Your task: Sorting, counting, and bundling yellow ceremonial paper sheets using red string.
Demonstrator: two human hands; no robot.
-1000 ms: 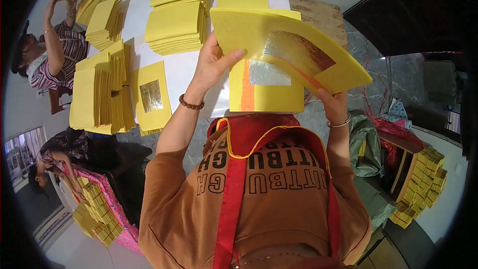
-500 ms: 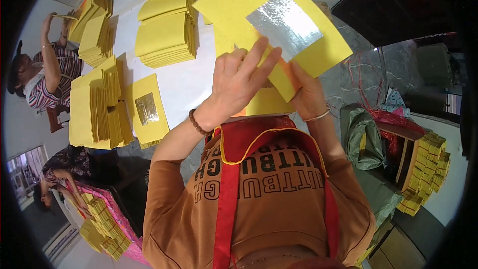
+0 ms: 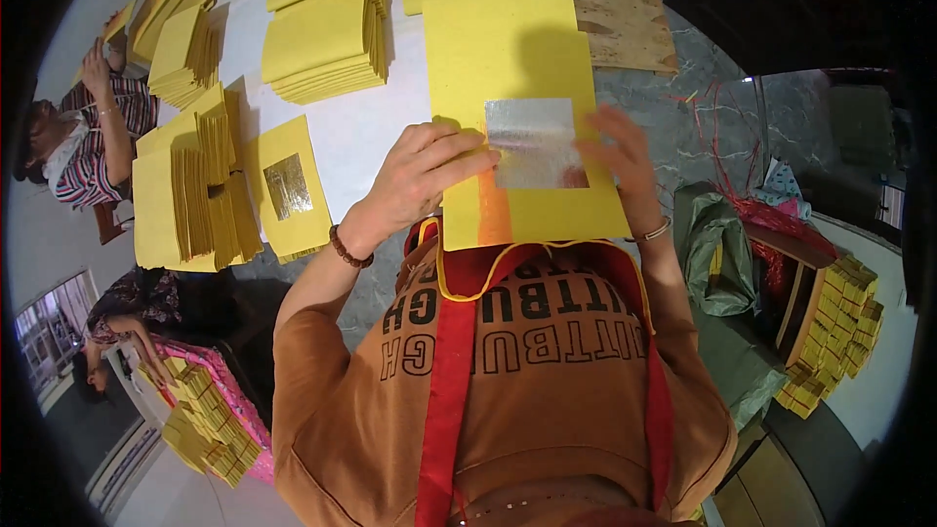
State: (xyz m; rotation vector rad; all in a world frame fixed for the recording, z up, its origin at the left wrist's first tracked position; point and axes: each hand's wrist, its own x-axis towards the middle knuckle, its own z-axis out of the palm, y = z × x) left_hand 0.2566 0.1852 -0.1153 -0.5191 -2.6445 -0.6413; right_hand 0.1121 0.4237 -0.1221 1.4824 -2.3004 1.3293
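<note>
Perhaps uneven pressure skews yellow paper sheet (image 3: 503,73) or creases silver foil patch (image 3: 532,127); left hand (image 3: 422,172): grip unclear; right hand (image 3: 627,158): grip apart, blurred.

workshop: yellow paper stacks (image 3: 322,44), worktable (image 3: 337,141), co-workers (image 3: 115,127) busy nearby

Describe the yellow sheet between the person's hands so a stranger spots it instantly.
Find the white table, then its near end, beyond the brown sweatshirt. The yellow sheet lies there, between the left hand and the right hand. Unlike the foil-patched sheet to its left, it shows an orange strip beside its silver patch.
</note>
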